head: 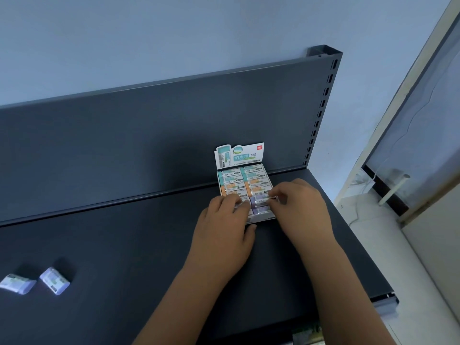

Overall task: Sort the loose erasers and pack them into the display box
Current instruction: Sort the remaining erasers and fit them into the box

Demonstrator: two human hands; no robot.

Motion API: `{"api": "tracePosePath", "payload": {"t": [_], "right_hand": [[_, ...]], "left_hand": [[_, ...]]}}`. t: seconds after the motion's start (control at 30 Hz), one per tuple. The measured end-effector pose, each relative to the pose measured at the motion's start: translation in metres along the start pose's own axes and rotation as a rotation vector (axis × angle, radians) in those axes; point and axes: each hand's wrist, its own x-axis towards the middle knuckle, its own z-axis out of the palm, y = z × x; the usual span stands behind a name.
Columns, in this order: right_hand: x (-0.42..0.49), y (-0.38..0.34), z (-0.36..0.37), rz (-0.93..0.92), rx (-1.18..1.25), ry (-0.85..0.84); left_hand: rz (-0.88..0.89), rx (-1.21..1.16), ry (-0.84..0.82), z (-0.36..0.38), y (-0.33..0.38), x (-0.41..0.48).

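Display box [263,218] is standing open on the dark shelf [124,257], towards its far right, with the printed header card [239,155] rising upright at the back. Erasers are lying flat inside in two columns: teal erasers [232,173] are filling the rear rows, orange erasers [257,181] the middle rows, and purple erasers [260,202] the front of the right column. The front of the left column is sitting under the fingers and cannot be checked.

Left hand [224,227] is reaching over the box's front left corner, knuckles up, fingers curling down onto a pale eraser [238,207] there, with the thumb lying against the front wall. Right hand [301,207] is coming in from the right, thumb and forefinger pinching at the right-hand end of the purple rows; whether one eraser is actually being gripped cannot be told. Both forearms are bare.

Two loose erasers [54,280] in pale wrappers are lying well apart from the box, at the shelf's near left, side by side and slightly askew. A dark back panel [149,133] is standing behind the shelf, with a slotted upright [321,108] at its right edge and a pale blue wall [174,33] beyond
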Motion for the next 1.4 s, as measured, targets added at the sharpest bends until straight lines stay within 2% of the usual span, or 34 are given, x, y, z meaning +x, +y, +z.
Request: {"api": "tracePosePath", "payload": {"t": [0.3, 0.53, 0.8, 1.1, 1.4], "right_hand": [[-0.003, -0.004, -0.002, 0.023, -0.017, -0.015], [-0.018, -0.013, -0.003, -0.056, 0.031, -0.029], [-0.033, -0.06, 0.019, -0.174, 0.174, -0.107], [-0.071, -0.161, 0.078, -0.3, 0.165, -0.195], [-0.142, -0.297, 0.182, -0.316, 0.067, -0.346]], "left_hand": [[-0.003, -0.055, 0.001, -0.002, -0.004, -0.003], [-0.159, -0.412, 0.081, -0.013, -0.017, -0.011], [-0.343, -0.18, 0.105, -0.04, -0.072, -0.035], [-0.462, -0.137, 0.138, -0.078, -0.178, -0.095], [-0.409, -0.242, 0.123, -0.124, -0.322, -0.198]]}}
